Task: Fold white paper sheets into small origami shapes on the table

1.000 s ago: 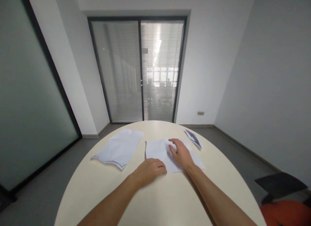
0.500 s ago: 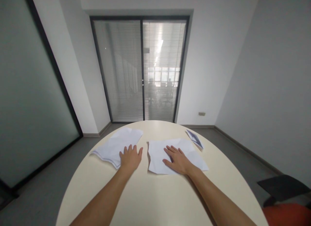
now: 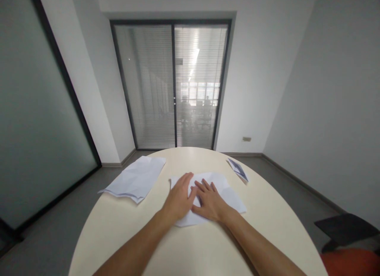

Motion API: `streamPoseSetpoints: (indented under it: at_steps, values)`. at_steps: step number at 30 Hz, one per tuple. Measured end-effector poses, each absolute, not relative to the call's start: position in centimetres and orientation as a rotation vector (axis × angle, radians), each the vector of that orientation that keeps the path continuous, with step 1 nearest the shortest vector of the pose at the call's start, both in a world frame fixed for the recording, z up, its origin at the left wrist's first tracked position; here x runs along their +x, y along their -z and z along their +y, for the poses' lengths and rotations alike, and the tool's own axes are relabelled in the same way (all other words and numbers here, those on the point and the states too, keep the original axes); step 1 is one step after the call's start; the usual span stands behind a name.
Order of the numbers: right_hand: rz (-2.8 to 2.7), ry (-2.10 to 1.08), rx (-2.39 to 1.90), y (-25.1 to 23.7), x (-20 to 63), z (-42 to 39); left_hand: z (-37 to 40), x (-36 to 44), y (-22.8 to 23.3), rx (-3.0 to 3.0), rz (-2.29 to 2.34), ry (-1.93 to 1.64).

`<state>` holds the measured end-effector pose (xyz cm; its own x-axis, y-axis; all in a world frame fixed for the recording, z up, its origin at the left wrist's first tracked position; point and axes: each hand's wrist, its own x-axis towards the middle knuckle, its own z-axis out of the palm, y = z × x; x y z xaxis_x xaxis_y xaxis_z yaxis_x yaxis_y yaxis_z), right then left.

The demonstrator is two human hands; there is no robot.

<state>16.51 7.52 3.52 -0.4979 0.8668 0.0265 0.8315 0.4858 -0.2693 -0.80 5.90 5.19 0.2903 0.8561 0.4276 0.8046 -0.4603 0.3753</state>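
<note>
Head view gives me the whole scene, so I start with the biggest thing: the round cream counter [image 3: 196, 248], which fills the lower half of what I see. Behind it, at twelve o'clock, stands a sliding glass door [image 3: 172, 86] with slatted blinds, and a frosted glass wall [image 3: 32, 121] runs along at nine o'clock. At four o'clock, off the counter's edge, I see a dark chair back [image 3: 346, 226] above something orange-red.

Next in size, a stack of creased white sheets [image 3: 133, 181] lies on the counter at ten o'clock, well apart from both hands.

A single crumpled white sheet [image 3: 230, 195] lies flat near the middle of the counter, just past my arms, and both hands are on it. My left hand [image 3: 178, 199] rests palm down on its left part, fingers [image 3: 186, 180] stretched out and close together, gripping nothing. My right hand [image 3: 209, 201] lies palm down just beside it, fingers [image 3: 204, 186] spread apart and flat on the paper, also gripping nothing. The two hands touch or nearly touch at the thumbs; I cannot tell which.

Smallest, a folded piece of paper [image 3: 237, 170] with dark printing sits at one o'clock near the counter's far rim, apart from the sheet.
</note>
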Motion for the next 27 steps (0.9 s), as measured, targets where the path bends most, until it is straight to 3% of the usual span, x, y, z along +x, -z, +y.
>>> streamPoseSetpoints:
  at_steps: [9, 20, 27]
  values:
    - [-2.57, -0.364, -1.427, -2.3, 16.6, 8.3, 7.2, -0.5, -0.6, 2.379, 1.842, -0.341]
    - [-2.217, -0.116, -1.896, -1.7, 17.9, 10.0, 6.6, -1.1, -1.2, 2.497, 1.805, -0.38]
    - [-2.395, -0.272, -1.418, -1.4, 16.8, 9.3, 5.5, -0.2, -1.8, 2.555, 1.64, -0.41]
